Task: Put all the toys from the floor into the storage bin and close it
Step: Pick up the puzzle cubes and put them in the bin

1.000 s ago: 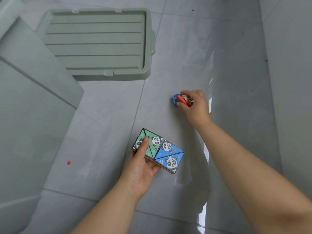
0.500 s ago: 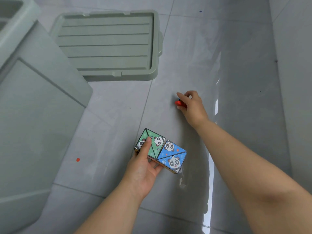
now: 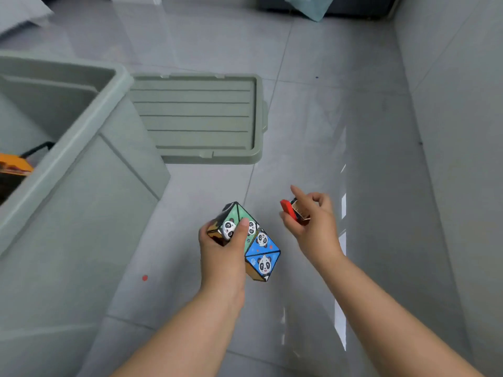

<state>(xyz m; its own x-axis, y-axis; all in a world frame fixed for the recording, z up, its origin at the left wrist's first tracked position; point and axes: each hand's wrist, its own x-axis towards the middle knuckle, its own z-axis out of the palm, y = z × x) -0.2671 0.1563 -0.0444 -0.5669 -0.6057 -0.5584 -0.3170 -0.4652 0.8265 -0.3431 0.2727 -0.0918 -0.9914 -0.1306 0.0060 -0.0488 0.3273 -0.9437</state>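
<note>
The left hand grips a panda-printed folding block toy, a two-cube bar with triangular panels. Its long axis runs on a slant. The green end sits inside the grip. The blue end juts out past the thumb, down and to the right, towards the right wrist. The printed panda faces look up at the camera and a tan side shows along the lower edge. The thumb lies straight along the green face, its tip pointing away from the person. The other fingers curl round the far left end, where a gold-brown panel shows between them. The forearm rises from the bottom edge and the wrist is nearly straight.

Just to the right of the block's green end, and not touching it, the right hand pinches a small red-and-tan toy piece. The red part sticks out to the left of the fingers. Its long edge slants from upper left to lower right. The index finger is stretched out, pointing up and left over the piece, and the remaining fingers are curled in behind it. Blur hides the piece's exact shape.

Left of the left knuckles stands the open sage-green storage bin, with an orange object inside. Beyond both sets of fingertips its lid lies flat on the grey tiled floor. A red dot marks a tile below the left wrist.
</note>
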